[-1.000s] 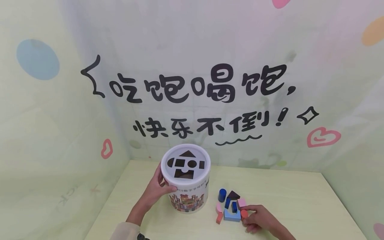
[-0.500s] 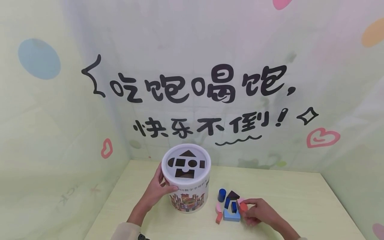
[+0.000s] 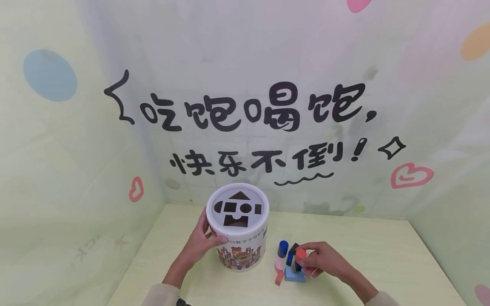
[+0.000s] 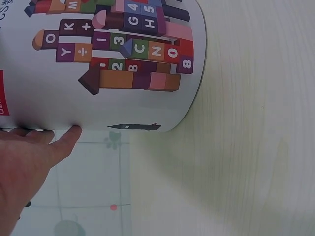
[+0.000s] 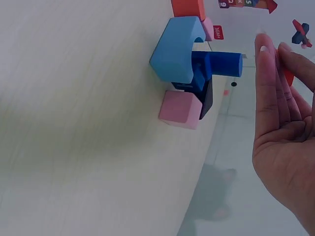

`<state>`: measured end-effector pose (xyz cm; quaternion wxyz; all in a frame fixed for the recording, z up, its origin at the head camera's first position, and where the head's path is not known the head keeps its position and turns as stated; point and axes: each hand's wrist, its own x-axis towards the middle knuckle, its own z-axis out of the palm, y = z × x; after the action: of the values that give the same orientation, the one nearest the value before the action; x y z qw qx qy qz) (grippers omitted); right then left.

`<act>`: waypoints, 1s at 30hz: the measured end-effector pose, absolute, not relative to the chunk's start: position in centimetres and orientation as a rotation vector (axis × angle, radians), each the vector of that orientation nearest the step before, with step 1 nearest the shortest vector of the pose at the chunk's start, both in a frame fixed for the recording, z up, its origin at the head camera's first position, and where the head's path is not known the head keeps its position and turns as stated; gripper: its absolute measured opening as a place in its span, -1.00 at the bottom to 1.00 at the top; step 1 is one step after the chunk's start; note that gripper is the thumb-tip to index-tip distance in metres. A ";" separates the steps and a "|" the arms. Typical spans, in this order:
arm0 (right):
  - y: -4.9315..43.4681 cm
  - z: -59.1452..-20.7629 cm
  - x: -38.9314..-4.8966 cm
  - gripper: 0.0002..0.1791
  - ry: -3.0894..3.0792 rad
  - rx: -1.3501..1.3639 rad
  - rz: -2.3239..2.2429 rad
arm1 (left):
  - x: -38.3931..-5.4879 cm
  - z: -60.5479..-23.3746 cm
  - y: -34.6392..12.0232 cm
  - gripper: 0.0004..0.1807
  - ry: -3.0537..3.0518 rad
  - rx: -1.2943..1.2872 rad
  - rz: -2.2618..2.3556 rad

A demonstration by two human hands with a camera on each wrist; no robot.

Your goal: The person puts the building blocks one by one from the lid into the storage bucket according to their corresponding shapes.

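Observation:
My left hand (image 3: 197, 242) grips the left side of a white block bucket (image 3: 245, 255), its thumb on the front and its other fingers round the far side. The bucket's lid (image 3: 239, 233) has several shaped holes. My right hand (image 3: 325, 260) pinches a red cylinder block (image 3: 300, 254) above a cluster of blocks; the fingers mostly hide it in the right wrist view. Under it lie a light blue arch block (image 5: 170, 54), a pink cube (image 5: 179, 109) and dark blue blocks. A blue cylinder block (image 3: 283, 249) stands at the cluster's far left.
A pink rounded block (image 3: 278, 265) and a small orange-red block (image 3: 279, 277) lie between bucket and arch. A dark triangular block (image 3: 294, 247) lies behind, partly hidden. The pale wooden table (image 3: 367, 238) meets printed fabric walls (image 3: 245, 55) at the back and sides.
My right hand has lifted the red cylinder off the table's right side of the cluster and carried it left, over the blue blocks. The left hand and bucket stay put.

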<state>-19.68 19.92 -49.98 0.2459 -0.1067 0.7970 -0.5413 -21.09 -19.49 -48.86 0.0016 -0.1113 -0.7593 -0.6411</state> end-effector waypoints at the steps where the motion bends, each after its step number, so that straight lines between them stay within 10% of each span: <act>1: 19.7 -49.7 -19.7 -0.48 2.177 -0.299 -1.471 | -21.1 -48.9 -19.5 0.18 -2.382 -0.350 -2.012; 30: 15.2 -43.6 -20.2 -0.54 2.196 -0.453 -1.457 | -21.1 -48.8 -19.6 0.17 -2.393 -0.366 -1.992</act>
<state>-20.17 15.20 -43.58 0.2315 -0.1647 0.7989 -0.5301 -21.07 -19.58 -48.76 0.0034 -0.1168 -0.7633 -0.6353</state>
